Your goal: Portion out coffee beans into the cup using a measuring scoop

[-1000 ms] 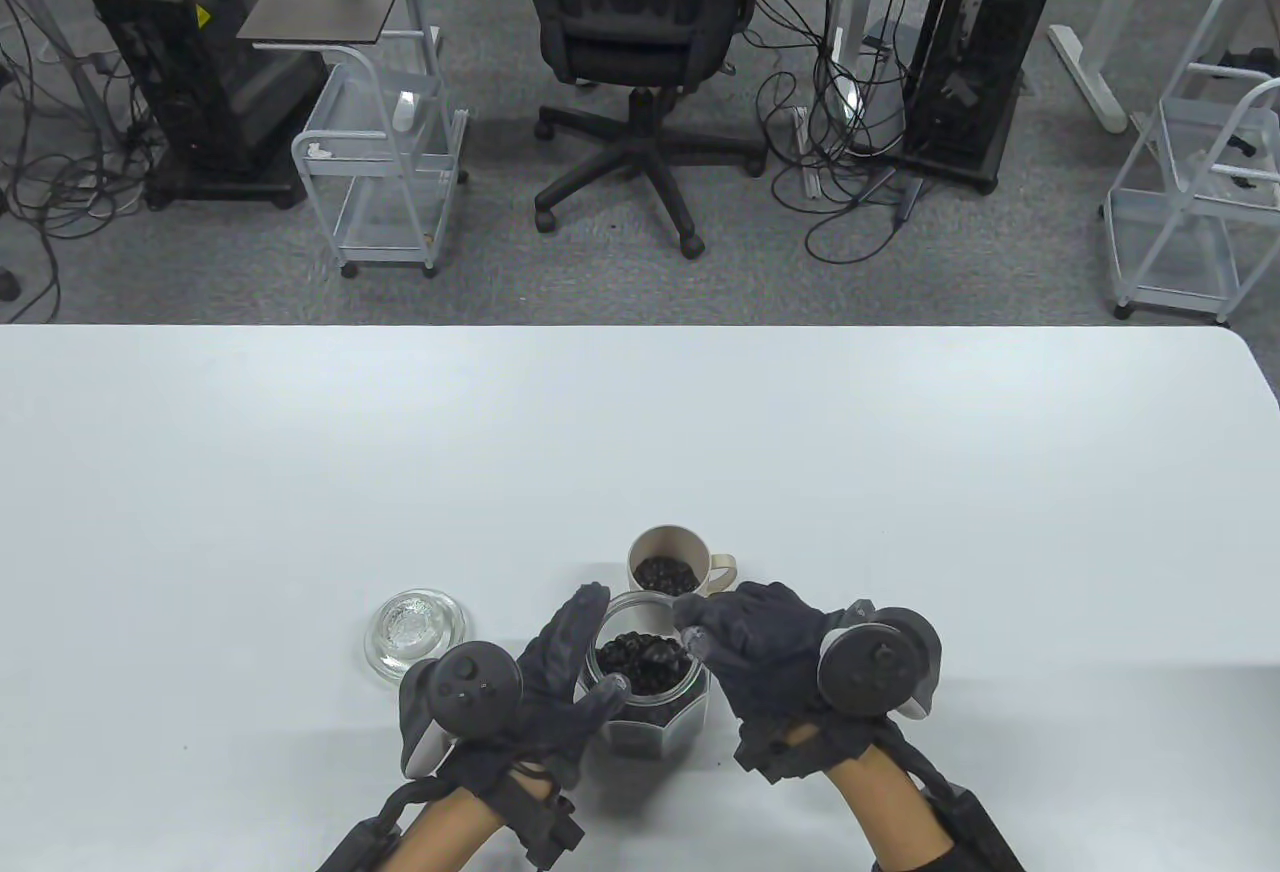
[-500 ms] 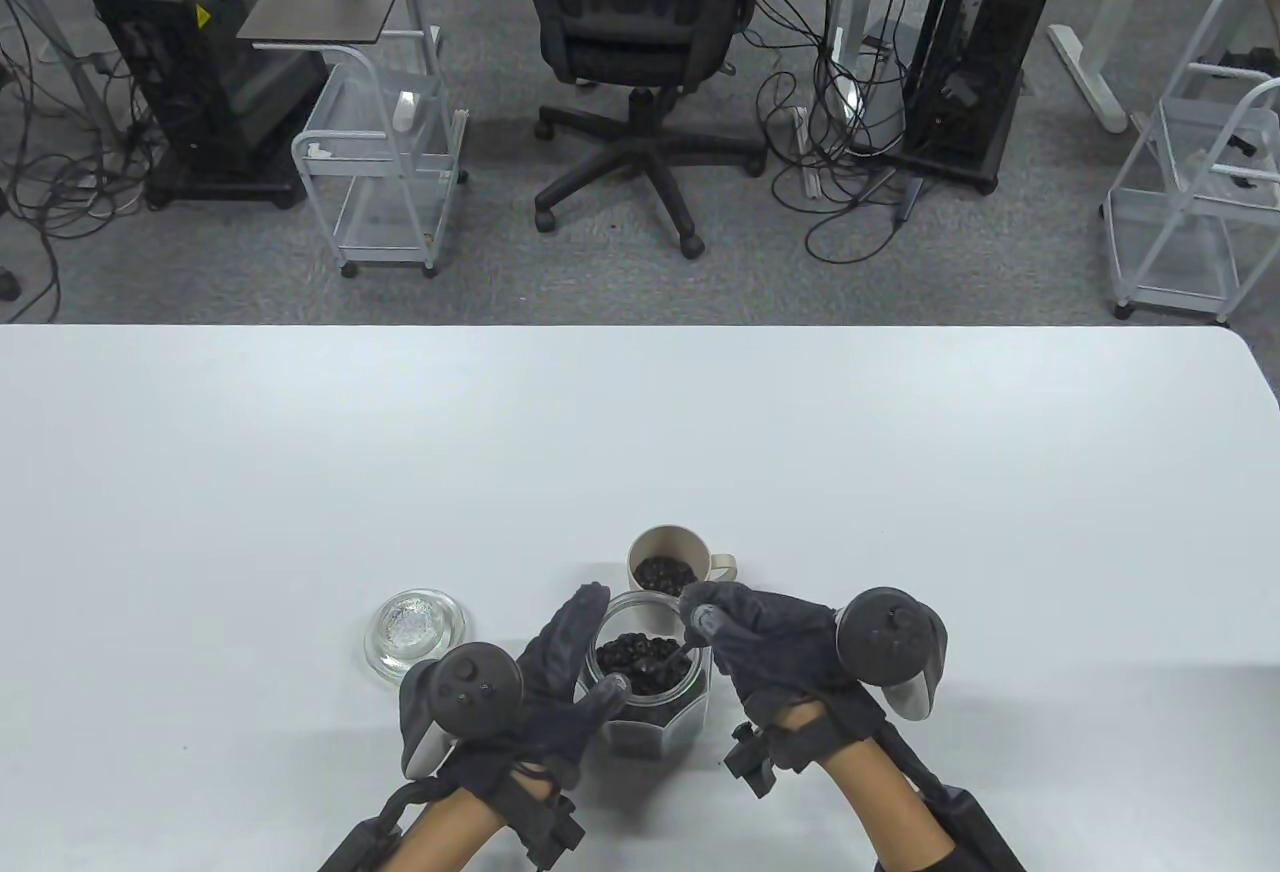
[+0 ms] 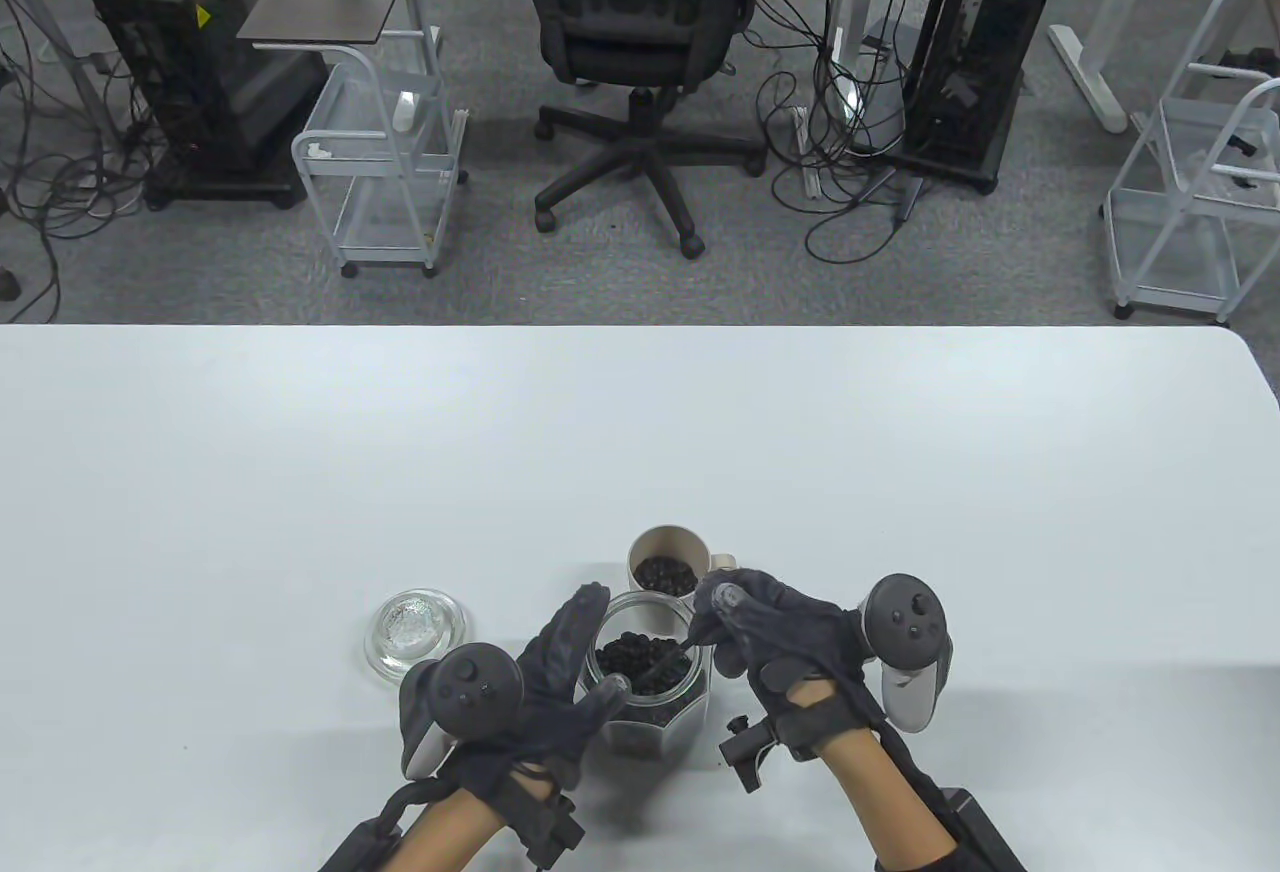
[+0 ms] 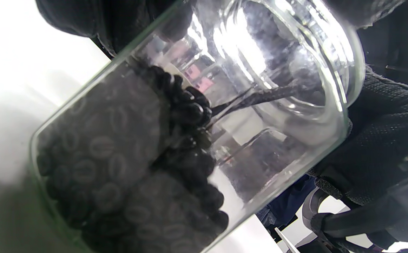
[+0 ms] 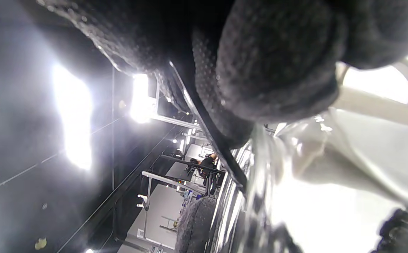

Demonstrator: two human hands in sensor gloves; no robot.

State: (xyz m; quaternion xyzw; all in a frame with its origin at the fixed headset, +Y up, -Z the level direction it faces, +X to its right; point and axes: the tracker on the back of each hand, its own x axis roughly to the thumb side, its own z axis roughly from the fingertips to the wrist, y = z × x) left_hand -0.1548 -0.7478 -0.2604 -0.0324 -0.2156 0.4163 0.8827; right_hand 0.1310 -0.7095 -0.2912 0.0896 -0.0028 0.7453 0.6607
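Observation:
A clear glass jar (image 3: 660, 722) of dark coffee beans (image 3: 640, 660) stands near the table's front edge. My left hand (image 3: 570, 672) wraps round its left side and holds it. My right hand (image 3: 745, 622) pinches the dark handle of a measuring scoop (image 3: 678, 654) whose bowl is sunk in the beans. The left wrist view shows the jar (image 4: 197, 140) close up with the scoop handle (image 4: 260, 98) entering its mouth. Just behind the jar stands a beige cup (image 3: 668, 544) holding some beans. The right wrist view shows the scoop handle (image 5: 207, 133) under my fingers.
A round glass lid (image 3: 415, 630) lies on the white table (image 3: 640, 452) to the left of the jar. Beyond the table's far edge are an office chair (image 3: 640, 22), wire carts and computer towers on the floor.
My right hand has rolled and drawn back to the right, its tracker turning upward, while the scoop tipped steeper into the beans. The left hand and jar stayed still.

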